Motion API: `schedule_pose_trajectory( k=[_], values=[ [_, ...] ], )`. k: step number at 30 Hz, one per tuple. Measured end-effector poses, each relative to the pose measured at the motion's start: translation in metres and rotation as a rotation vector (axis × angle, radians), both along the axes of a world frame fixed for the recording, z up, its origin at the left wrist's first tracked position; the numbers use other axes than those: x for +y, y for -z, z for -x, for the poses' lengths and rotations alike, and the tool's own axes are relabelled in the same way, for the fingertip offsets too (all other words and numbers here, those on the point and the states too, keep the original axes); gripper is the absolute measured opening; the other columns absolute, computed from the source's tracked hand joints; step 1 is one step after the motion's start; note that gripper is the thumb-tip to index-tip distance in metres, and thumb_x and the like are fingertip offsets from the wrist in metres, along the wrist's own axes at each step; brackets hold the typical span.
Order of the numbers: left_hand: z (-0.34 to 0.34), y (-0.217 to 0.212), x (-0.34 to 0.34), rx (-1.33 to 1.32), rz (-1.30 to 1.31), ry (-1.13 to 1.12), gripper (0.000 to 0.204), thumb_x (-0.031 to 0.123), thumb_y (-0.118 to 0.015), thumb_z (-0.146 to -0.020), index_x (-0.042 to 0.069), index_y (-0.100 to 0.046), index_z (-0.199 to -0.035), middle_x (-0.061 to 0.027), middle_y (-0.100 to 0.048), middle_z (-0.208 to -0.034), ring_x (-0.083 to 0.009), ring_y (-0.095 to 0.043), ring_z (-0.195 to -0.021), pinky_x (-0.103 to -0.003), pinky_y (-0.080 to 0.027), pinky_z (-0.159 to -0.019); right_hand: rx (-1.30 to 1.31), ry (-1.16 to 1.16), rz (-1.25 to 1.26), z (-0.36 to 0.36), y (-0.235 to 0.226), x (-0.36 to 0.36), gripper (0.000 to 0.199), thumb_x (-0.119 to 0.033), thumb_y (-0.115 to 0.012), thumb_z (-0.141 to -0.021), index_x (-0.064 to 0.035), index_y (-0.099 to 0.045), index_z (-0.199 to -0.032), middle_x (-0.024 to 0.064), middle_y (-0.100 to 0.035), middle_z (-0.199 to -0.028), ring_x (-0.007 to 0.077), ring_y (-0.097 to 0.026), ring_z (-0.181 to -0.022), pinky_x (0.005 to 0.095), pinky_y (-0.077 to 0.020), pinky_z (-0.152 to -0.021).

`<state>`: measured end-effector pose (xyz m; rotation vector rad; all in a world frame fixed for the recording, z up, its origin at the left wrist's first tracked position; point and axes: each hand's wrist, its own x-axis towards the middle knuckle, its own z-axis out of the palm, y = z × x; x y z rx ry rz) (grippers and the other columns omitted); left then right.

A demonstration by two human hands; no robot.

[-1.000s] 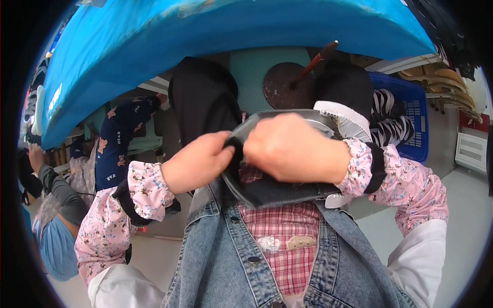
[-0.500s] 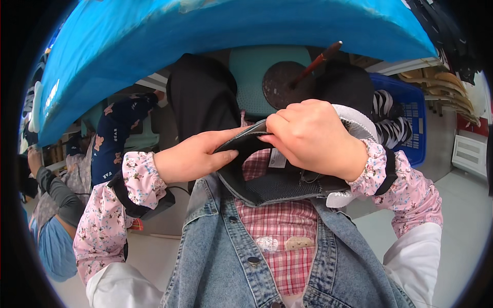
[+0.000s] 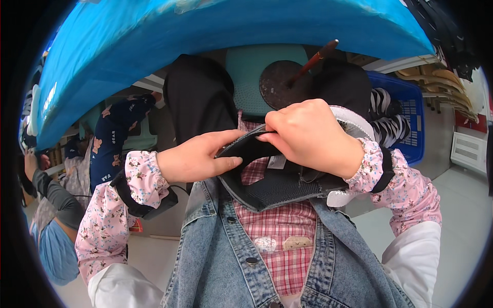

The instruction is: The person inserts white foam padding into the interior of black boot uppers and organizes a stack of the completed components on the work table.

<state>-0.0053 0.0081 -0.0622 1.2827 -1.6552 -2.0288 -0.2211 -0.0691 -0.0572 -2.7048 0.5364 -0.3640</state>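
Above my lap I hold a dark shoe upper (image 3: 280, 192), black mesh inside, with a grey edge and a white curved band (image 3: 354, 119) on its right side. My left hand (image 3: 197, 156) grips its left rim, thumb inside and fingers behind. My right hand (image 3: 313, 136) pinches the upper rim between thumb and curled fingers; whether a small tool is in that pinch is hidden. A white label (image 3: 277, 162) and a thin loose thread (image 3: 311, 178) show inside the opening. Both hands are closed.
Beyond my knees, a red-handled brush (image 3: 314, 61) leans in a dark round pot (image 3: 272, 84) on a green stool (image 3: 244, 66). A blue-covered table (image 3: 231, 25) spans the far side. A blue basket (image 3: 415, 126) holds black-and-white striped pieces (image 3: 387, 131) at right. Another person's arm (image 3: 61, 197) is at left.
My left thumb has slid slightly farther inside the rim, and the shoe upper's lower edge hangs a little lower. The right hand keeps its pinch.
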Motion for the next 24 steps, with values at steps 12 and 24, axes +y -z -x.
schedule_pose_trajectory(
  k=[12,24],
  values=[
    [0.019,-0.008,-0.005,-0.438,0.42,0.01,0.026,0.019,-0.053,-0.09,0.002,-0.057,-0.109,-0.0182,-0.059,-0.076,-0.0293,-0.057,-0.068,-0.036,-0.044,-0.064,0.117,0.02,0.063,0.004,-0.007,0.002,0.026,-0.026,-0.07,-0.072,-0.007,-0.054,-0.065,0.0063,-0.056,-0.057,0.025,-0.059,-0.055,0.0345,-0.0451,-0.051],
    [0.013,-0.003,-0.008,-0.306,0.449,0.023,0.035,0.011,-0.056,-0.088,0.003,-0.051,-0.122,-0.0181,-0.06,-0.078,-0.0243,-0.056,-0.065,-0.032,-0.044,-0.064,0.031,0.015,0.148,0.007,-0.003,-0.004,0.031,-0.03,-0.069,-0.072,-0.0067,-0.05,-0.066,0.0058,-0.055,-0.057,0.0237,-0.058,-0.055,0.0328,-0.0434,-0.048]
  ],
)
